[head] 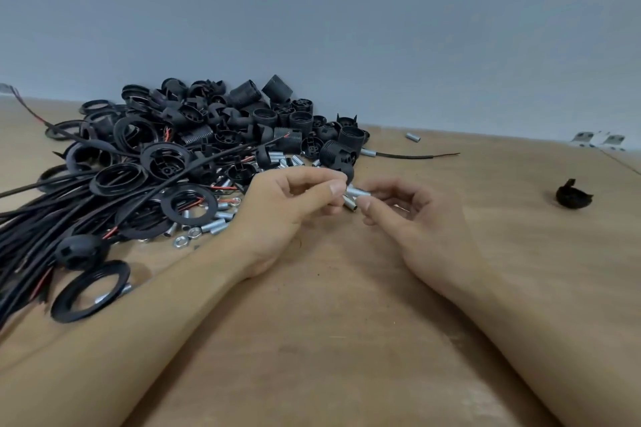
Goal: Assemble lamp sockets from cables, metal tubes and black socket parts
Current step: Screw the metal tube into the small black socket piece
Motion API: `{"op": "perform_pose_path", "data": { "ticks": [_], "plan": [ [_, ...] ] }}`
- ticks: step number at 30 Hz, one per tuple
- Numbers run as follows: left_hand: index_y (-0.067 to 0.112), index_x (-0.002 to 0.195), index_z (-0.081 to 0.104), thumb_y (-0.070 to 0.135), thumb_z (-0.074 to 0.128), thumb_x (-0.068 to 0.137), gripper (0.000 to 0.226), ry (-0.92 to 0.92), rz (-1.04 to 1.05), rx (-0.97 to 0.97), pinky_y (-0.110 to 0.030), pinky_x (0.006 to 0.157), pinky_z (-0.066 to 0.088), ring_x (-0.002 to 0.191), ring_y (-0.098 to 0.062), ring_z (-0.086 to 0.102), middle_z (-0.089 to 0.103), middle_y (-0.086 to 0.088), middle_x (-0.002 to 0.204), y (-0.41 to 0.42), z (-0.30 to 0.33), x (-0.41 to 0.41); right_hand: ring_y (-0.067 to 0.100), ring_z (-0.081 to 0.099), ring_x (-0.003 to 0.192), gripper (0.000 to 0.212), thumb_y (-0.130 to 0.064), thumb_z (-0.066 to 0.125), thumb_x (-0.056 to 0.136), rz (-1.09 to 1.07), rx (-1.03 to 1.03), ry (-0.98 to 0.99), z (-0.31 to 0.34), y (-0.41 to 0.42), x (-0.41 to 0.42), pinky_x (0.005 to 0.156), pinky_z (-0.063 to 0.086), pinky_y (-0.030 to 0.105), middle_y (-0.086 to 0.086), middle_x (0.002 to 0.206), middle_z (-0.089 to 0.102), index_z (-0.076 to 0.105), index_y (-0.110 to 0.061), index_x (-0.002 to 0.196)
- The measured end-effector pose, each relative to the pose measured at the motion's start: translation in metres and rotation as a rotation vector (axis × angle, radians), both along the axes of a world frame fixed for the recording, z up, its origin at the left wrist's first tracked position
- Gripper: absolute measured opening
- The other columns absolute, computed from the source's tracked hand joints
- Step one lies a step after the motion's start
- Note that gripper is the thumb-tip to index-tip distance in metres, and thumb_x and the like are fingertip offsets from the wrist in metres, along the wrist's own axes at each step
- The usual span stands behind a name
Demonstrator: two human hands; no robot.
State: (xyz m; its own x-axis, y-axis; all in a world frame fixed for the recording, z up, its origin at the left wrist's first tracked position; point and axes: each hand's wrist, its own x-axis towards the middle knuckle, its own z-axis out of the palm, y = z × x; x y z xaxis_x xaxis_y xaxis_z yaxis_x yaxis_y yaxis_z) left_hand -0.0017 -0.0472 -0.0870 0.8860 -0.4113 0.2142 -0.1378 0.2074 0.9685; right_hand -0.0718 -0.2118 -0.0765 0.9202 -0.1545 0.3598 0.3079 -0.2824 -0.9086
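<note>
Grey-blue wall backs a brown worktop [347, 340] on which both forearms lie, the hands meeting near its middle. At the left hand [288, 215] the grip is a pinch: thumb and curled fingers close on a short metal tube [349, 203], whose open end points toward the right hand. At the right hand [416, 218] the grip is likewise a pinch, thumb and forefinger closed on a second metal tube [357, 191] lying just above the first and touching or nearly touching it; the other fingers curl loosely.

Just beyond the two grips, and spreading away to the left of them, sits a heap of black socket parts [222, 128]: threaded barrels, caps and flat rings. Left of the left grip a bundle of black cables [52, 218] with red inner wires runs off the picture's edge, and loose metal tubes [215, 227] and nuts lie scattered beside that wrist. Beyond the right grip a single cable with a tube on it [409, 155] lies apart, with one stray tube [412, 137] farther back. Well to the right of the right grip a lone black cap [573, 197] rests by itself.
</note>
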Motion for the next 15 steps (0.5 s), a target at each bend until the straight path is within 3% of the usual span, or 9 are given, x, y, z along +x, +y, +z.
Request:
{"op": "perform_pose_path", "data": {
  "ticks": [4, 11, 13, 15],
  "plan": [
    [0.002, 0.094, 0.075, 0.012, 0.071, 0.076, 0.022, 0.088, -0.107, -0.037, -0.024, 0.073, 0.055, 0.075, -0.017, 0.066, 0.07, -0.015, 0.084, 0.0029, 0.0001, 0.002, 0.008, 0.068, 0.074, 0.017, -0.008, 0.07, 0.089, -0.01, -0.057, -0.024, -0.0014, 0.0021, -0.0015, 0.075, 0.055, 0.02, -0.008, 0.084, 0.075, 0.075, -0.022, 0.095],
    [-0.002, 0.099, 0.071, 0.006, 0.068, 0.076, 0.025, 0.168, -0.157, -0.094, -0.023, 0.073, 0.057, 0.077, -0.016, 0.072, 0.075, -0.014, 0.088, 0.0049, 0.0028, -0.0007, 0.015, 0.074, 0.073, 0.018, -0.005, 0.073, 0.084, 0.017, 0.15, 0.012, 0.0022, 0.0014, -0.0039, 0.07, 0.055, 0.017, -0.002, 0.083, 0.077, 0.073, -0.022, 0.087],
    [-0.002, 0.101, 0.071, 0.008, 0.068, 0.077, 0.026, 0.175, -0.157, -0.095, -0.022, 0.073, 0.057, 0.077, -0.016, 0.072, 0.075, -0.013, 0.087, 0.0044, 0.0036, -0.0022, 0.013, 0.074, 0.073, 0.016, -0.007, 0.073, 0.084, 0.009, 0.107, -0.02, 0.003, 0.001, -0.006, 0.069, 0.055, 0.016, -0.004, 0.082, 0.077, 0.074, -0.023, 0.088],
    [-0.003, 0.102, 0.071, 0.01, 0.068, 0.078, 0.027, 0.193, -0.153, -0.086, -0.021, 0.071, 0.057, 0.077, -0.015, 0.072, 0.075, -0.013, 0.087, 0.0047, 0.0041, -0.0024, 0.009, 0.072, 0.074, 0.018, -0.011, 0.074, 0.086, -0.021, -0.068, -0.113, 0.0038, 0.0023, -0.0088, 0.071, 0.055, 0.016, -0.008, 0.082, 0.076, 0.074, -0.028, 0.09]
  ]
}}
